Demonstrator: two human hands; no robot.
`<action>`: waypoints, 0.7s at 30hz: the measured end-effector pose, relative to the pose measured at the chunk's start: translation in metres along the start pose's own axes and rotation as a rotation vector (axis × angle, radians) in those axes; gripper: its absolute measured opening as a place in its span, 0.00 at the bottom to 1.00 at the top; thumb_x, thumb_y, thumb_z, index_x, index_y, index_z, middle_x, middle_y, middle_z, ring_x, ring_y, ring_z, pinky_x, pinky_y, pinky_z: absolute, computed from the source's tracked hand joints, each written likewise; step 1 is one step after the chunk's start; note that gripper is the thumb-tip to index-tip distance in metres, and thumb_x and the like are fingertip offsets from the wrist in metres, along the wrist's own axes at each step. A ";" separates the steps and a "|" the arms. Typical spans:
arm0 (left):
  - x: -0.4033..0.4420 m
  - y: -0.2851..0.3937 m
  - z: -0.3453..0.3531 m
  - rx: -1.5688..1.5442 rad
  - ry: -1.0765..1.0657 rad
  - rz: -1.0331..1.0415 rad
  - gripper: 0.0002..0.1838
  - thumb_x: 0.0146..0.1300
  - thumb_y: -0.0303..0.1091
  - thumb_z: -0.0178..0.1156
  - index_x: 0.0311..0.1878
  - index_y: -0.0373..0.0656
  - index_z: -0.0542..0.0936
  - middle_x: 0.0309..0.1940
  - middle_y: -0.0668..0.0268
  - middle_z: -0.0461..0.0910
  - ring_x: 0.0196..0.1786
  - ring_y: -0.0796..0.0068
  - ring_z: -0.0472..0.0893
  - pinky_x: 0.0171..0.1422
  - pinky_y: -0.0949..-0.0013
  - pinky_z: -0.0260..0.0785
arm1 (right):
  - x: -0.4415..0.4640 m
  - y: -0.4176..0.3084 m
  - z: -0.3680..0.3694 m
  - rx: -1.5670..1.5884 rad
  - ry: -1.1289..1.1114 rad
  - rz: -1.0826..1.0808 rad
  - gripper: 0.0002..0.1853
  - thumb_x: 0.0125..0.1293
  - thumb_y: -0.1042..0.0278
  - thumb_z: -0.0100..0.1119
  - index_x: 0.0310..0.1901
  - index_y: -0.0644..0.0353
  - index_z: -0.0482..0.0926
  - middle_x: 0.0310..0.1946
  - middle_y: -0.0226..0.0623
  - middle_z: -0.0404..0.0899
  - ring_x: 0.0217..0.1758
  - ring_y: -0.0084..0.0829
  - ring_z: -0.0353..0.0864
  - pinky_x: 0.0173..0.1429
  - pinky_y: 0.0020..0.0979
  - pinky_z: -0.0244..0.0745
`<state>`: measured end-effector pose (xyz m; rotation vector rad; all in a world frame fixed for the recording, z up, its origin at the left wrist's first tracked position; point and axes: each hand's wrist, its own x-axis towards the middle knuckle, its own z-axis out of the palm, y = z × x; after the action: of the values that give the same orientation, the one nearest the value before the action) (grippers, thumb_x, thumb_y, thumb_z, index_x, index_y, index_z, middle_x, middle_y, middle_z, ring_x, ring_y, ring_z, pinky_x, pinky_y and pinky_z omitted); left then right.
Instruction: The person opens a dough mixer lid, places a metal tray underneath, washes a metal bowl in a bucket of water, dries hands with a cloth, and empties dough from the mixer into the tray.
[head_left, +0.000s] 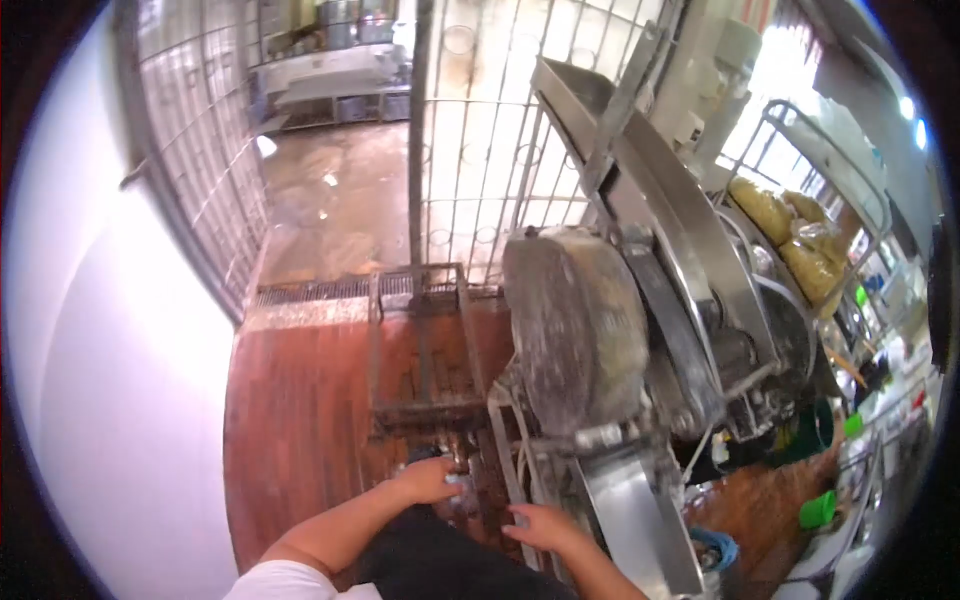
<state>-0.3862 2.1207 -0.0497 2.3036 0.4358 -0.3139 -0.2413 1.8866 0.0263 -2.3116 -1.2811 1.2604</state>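
Note:
My left hand (pixel 432 480) is low in the middle of the view, its fingers curled by a small, blurred metal part behind the cart frame; what it grips is hard to make out. My right hand (pixel 542 526) is closed beside the metal leg frame (pixel 512 440) of the machine, with a small greyish thing at its fingertips. In front of my hands stands a rusty metal cart frame (pixel 426 408). To the right is a large machine with a worn round housing (pixel 575 330), a long steel chute (pixel 690 215) above and a lower steel chute (pixel 635 525).
A barred gate (pixel 205 130) stands at the left, beside a white wall (pixel 90 350). Past the doorway lies a wet floor (pixel 335 190). Bags of yellowish food (pixel 790 230) rest on a rack at right. A green container (pixel 817 510) and a blue-lined bin (pixel 715 548) sit lower right.

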 end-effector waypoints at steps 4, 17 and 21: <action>0.108 -0.059 -0.081 0.055 -0.144 -0.056 0.33 0.58 0.58 0.59 0.60 0.45 0.76 0.54 0.50 0.78 0.57 0.50 0.77 0.62 0.53 0.68 | 0.045 0.059 0.019 0.205 0.103 0.401 0.34 0.60 0.40 0.58 0.62 0.55 0.72 0.56 0.49 0.77 0.58 0.47 0.77 0.61 0.41 0.71; 0.400 0.013 -0.315 -0.173 0.398 0.216 0.21 0.59 0.48 0.63 0.47 0.41 0.81 0.40 0.55 0.83 0.46 0.53 0.81 0.53 0.60 0.72 | 0.016 0.032 0.065 0.703 0.262 0.935 0.29 0.63 0.43 0.52 0.59 0.53 0.75 0.54 0.48 0.78 0.54 0.49 0.78 0.59 0.44 0.72; 0.455 0.091 -0.325 0.184 0.587 0.651 0.23 0.57 0.47 0.65 0.51 0.42 0.79 0.50 0.54 0.79 0.55 0.53 0.77 0.59 0.56 0.69 | 0.036 0.018 0.069 0.725 0.289 0.925 0.27 0.64 0.44 0.51 0.59 0.53 0.75 0.54 0.48 0.78 0.53 0.50 0.78 0.59 0.45 0.72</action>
<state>0.0948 2.3933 0.0713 2.5434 -0.0905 0.6776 -0.2739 1.8895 -0.0463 -2.3591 0.3954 1.2112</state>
